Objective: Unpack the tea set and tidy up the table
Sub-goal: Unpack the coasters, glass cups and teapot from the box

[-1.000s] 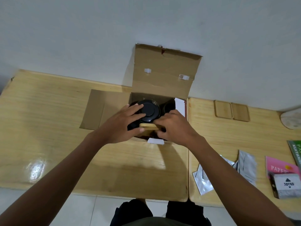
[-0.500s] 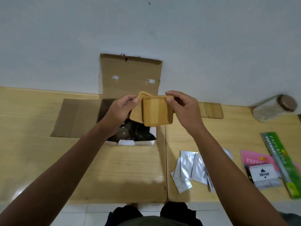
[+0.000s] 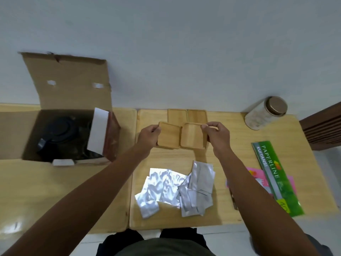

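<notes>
Both hands — left (image 3: pixel 148 134), right (image 3: pixel 216 133) — each pinch a wooden coaster (image 3: pixel 168 136) (side by side).

Both wooden coasters are out of the cardboard box (image 3: pixel 60 133) now; the left hand (image 3: pixel 148 134) grips one (image 3: pixel 168 136), the right hand (image 3: pixel 216 133) the other (image 3: pixel 192 137). They've shifted right, side by side, just in front of the two coasters (image 3: pixel 187 116) by the wall.

Wooden table (image 3: pixel 230 206): open cardboard box (image 3: pixel 70 115), foil sachets (image 3: pixel 175 189), two coasters (image 3: pixel 187 116), jar (image 3: pixel 265 113), green booklet (image 3: pixel 276 178).
</notes>
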